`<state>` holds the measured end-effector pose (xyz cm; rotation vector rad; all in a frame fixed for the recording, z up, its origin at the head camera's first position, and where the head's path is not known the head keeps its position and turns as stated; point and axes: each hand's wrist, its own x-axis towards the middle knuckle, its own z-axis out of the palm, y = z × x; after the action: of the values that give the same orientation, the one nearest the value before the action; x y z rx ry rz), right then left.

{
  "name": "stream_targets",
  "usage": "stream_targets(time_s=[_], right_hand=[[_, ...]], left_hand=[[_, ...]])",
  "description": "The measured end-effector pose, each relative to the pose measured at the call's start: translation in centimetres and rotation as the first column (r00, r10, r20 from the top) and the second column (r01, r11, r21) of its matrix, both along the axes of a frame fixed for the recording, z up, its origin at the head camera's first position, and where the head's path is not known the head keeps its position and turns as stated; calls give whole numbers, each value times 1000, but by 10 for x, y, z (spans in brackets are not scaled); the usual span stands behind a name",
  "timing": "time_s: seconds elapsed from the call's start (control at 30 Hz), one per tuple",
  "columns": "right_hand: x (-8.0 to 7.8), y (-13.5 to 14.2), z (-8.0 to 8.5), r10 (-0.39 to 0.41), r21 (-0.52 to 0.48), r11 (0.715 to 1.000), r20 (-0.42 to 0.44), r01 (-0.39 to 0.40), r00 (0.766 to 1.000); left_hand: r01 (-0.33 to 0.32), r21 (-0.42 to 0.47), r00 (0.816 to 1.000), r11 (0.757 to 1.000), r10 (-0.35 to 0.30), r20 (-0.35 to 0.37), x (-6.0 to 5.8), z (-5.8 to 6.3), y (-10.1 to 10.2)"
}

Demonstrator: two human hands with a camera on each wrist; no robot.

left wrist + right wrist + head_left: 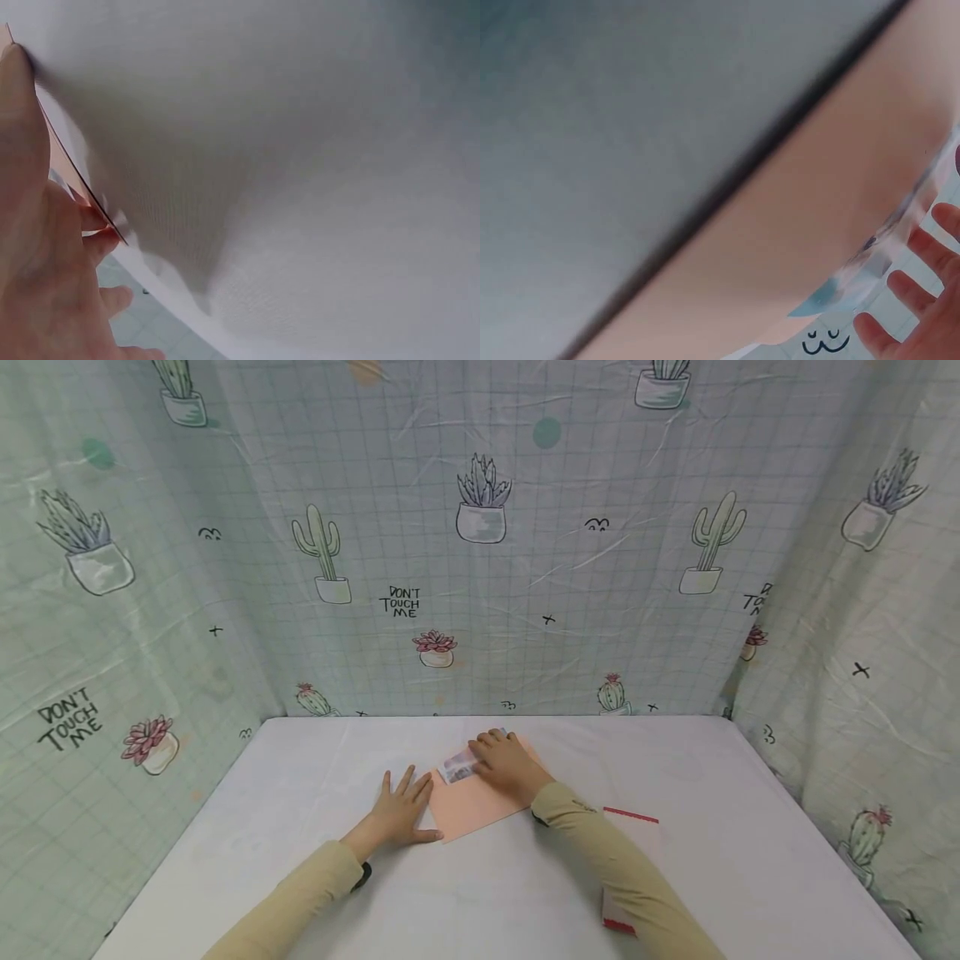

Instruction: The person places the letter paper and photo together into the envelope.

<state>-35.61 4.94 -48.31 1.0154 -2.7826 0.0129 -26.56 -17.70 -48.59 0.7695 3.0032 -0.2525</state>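
A flat peach-coloured sheet [468,814], like an envelope or card, lies tilted on the table. Across its far side is a small glossy printed piece [457,767] in pale pink and grey. My left hand [396,810] has its fingers spread and rests at the sheet's left edge, with thumb and fingertips on that edge. Over the printed piece is my right hand [506,764], fingers loosely extended and hiding its right part. From the right wrist, the fingers [922,296] look spread apart beside the printed piece [855,277].
Under my right sleeve [607,852] lies a pale, flat item with red strips [630,815] at its ends, partly covered. The white table [300,777] ends at cactus-print curtains [525,610] at the back and sides.
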Motion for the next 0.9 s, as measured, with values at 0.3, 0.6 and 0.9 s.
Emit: stream_targets(time_s=[0.3, 0.6, 0.9], right_hand=[[6, 2, 2, 9, 20, 1000, -85, -7, 996], [8, 9, -5, 18, 28, 1000, -112, -15, 994], [11, 11, -6, 31, 39, 999, -90, -28, 995]], left_hand=[[3, 15, 1000, 1000, -4, 22, 1, 6, 2], [20, 12, 1000, 1000, -21, 20, 1, 9, 4], [8, 1, 1000, 1000, -8, 15, 1, 10, 3]])
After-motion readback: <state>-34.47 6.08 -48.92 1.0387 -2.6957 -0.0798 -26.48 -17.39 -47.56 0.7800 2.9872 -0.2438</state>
